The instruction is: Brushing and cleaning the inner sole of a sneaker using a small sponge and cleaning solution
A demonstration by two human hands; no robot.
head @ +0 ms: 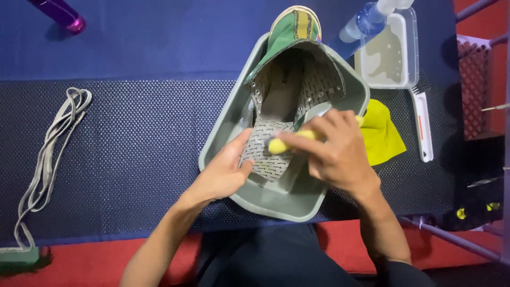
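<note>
A green high-top shoe point(294, 64) with its laces removed lies in a grey plastic tub point(276, 199), toe pointing away from me. My left hand point(223, 172) holds the patterned grey tongue point(263, 149) of the shoe flat against the tub's near side. My right hand point(337, 151) grips a yellow-handled brush point(284, 142) and presses its head onto the tongue.
A yellow cloth point(385, 135) lies right of the tub. Beyond it are a white scrub brush point(423, 122), a clear tray of cloudy liquid point(390, 50) and a blue spray bottle point(366, 21). Grey shoelaces point(48, 154) lie at the left, a purple bottle point(61, 13) at top left.
</note>
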